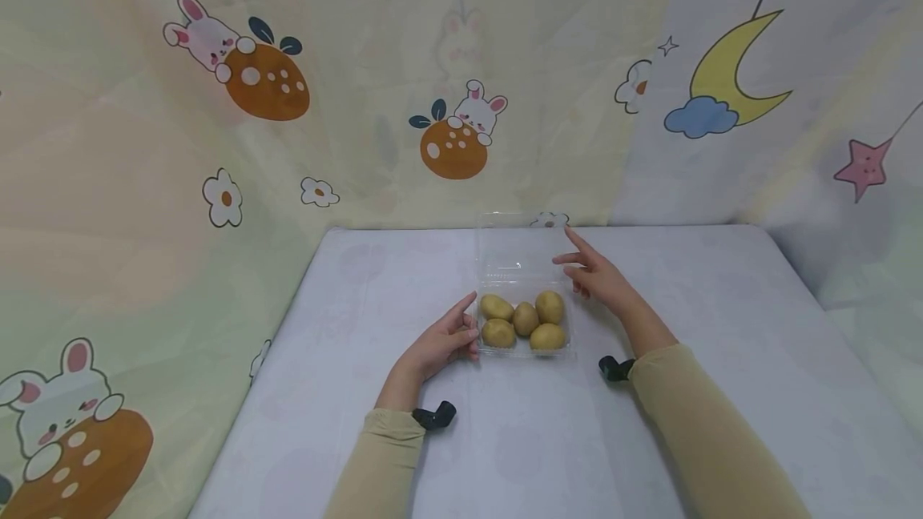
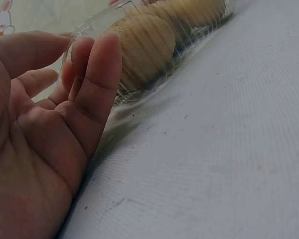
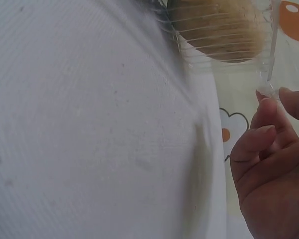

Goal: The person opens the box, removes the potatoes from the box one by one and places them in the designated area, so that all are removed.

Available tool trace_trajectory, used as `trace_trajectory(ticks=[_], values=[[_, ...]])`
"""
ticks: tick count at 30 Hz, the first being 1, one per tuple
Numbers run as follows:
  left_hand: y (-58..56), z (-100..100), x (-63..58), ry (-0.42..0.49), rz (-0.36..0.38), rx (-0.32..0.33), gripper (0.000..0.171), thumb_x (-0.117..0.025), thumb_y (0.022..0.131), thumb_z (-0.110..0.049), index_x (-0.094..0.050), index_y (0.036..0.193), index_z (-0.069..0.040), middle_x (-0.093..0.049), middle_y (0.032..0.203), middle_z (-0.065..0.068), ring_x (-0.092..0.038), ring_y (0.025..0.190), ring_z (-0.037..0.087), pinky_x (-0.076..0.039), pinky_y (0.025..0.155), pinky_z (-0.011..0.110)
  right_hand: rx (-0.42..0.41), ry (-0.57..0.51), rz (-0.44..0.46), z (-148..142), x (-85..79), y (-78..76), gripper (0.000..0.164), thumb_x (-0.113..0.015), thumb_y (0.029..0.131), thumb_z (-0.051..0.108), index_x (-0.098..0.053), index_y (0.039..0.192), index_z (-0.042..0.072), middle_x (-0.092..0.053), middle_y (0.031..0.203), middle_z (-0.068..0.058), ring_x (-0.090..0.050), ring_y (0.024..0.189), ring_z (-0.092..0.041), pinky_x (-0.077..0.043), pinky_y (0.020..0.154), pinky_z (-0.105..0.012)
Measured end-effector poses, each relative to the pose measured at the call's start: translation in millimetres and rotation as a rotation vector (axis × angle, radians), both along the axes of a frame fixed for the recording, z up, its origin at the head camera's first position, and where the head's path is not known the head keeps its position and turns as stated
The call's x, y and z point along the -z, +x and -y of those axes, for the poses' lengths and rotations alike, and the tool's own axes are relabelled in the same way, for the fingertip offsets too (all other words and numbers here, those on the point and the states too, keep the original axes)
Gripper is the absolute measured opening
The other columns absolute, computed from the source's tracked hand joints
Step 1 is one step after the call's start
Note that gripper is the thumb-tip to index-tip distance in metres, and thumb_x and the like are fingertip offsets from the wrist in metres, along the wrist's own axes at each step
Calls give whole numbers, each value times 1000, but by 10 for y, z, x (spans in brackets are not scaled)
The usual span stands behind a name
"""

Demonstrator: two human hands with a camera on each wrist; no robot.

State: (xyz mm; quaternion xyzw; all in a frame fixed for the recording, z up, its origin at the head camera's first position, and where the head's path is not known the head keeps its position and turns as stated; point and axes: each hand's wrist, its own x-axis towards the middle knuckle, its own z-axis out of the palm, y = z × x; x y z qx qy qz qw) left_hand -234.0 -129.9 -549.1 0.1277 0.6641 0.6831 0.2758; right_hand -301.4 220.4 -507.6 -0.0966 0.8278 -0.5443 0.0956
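A clear plastic clamshell box [image 1: 524, 353] stands on the table with several small yellow potatoes [image 1: 525, 319] lying in it. Its transparent lid [image 1: 515, 251] is raised at the far side. My left hand [image 1: 441, 343] holds the box's left side, thumb at the rim and fingers against the outer wall; the index finger stretches forward along the edge. At the lid's right edge, my right hand [image 1: 602, 283] pinches the clear plastic, index finger extended toward the far corner. The right wrist view shows the thumb and fingertips [image 3: 267, 105] meeting at that thin edge.
A white cloth covers the table [image 1: 346, 319], whose far edge lies just behind the lid. Beyond it hangs a curtain [image 1: 375, 102] printed with rabbits, flowers and a moon. Small black devices [image 1: 435, 416] are strapped at both wrists.
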Motion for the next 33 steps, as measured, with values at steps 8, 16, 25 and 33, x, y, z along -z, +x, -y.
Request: trace_trajectory(ticks=[8,16,25,33], values=[[-5,-4,-4,-2,-2,-1,73,-59,98,-16,-22,157,-37,-44,107,3,-60,82,17,-59,82,36,-9,32,30,-14,8,-39,75,-51,103,18,-9,153,53,-56,139,-15,-52,67,-20,-46,52,-27],[-3,-5,-5,5,2,3,73,-60,98,-17,-22,156,-38,-45,107,2,-59,82,16,-59,81,35,12,105,127,-4,49,-112,67,-49,103,26,-12,157,45,-59,137,-10,-52,71,-23,-44,54,-27],[-3,3,-14,25,2,14,75,-61,98,-19,-19,158,-35,-44,107,2,-60,82,15,-59,81,35,29,86,221,23,15,-110,68,-53,101,36,-17,158,36,-66,112,-10,-51,68,-19,-39,51,-25],[-4,0,-11,18,-2,16,75,-60,98,-19,-18,158,-33,-44,106,3,-60,81,16,-59,80,35,54,98,324,47,67,-144,71,-54,97,32,-19,159,32,-59,71,-5,-44,57,-16,-38,49,-25]])
